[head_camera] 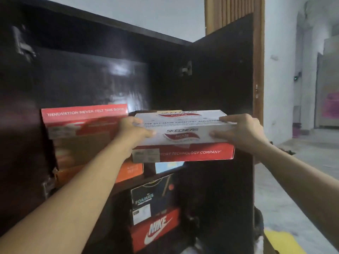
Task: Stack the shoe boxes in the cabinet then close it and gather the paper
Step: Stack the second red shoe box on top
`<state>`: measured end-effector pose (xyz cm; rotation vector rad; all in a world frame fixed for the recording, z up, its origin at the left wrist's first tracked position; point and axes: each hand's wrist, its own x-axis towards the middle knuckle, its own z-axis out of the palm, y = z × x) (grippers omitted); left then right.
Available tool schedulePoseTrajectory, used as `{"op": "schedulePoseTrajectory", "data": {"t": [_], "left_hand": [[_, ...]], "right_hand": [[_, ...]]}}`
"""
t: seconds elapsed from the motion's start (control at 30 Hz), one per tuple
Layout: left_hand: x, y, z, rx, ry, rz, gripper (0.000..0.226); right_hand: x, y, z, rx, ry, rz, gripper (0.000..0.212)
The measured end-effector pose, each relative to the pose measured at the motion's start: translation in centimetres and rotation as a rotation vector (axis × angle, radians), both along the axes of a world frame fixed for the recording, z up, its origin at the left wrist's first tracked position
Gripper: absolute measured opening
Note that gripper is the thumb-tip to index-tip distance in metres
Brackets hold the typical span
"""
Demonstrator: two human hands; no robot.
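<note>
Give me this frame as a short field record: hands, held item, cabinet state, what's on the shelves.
left hand: grips left end of the Skechers box
right hand: grips its right end
held box: white lid, red base, level, at the upper shelf
cabinet: dark wood, door open on the right
upper shelf: red box standing left of the held one, orange box below it
lower shelf: Foamies box on top of the Nike box
paper: cannot tell

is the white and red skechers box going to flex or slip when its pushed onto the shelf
Probably stiff: the shoe box keeps straight edges with the left hand and right hand gripping only its ends. Its glossy lid may be a little slippery. Likely light for its size, held level at arm's length.
</note>
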<state>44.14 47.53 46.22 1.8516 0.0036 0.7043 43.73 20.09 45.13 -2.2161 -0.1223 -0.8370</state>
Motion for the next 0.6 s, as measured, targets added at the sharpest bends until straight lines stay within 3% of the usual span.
{"op": "schedulePoseTrajectory", "data": {"t": [0.3,0.5,0.6], "left_hand": [[3.1,5.8,8.8,-0.063,-0.200,0.354,0.062],[5.6,10.0,11.9,0.019,-0.228,0.498,0.033],[7.0,12.8,12.8,0.040,-0.275,0.584,0.043]], "right_hand": [[7.1,7.8,9.1,0.079,-0.151,0.143,0.060],[12.7,14.3,12.6,0.097,-0.196,0.246,0.055],[15.2,17.4,13.6,0.102,-0.201,0.299,0.054]]}}
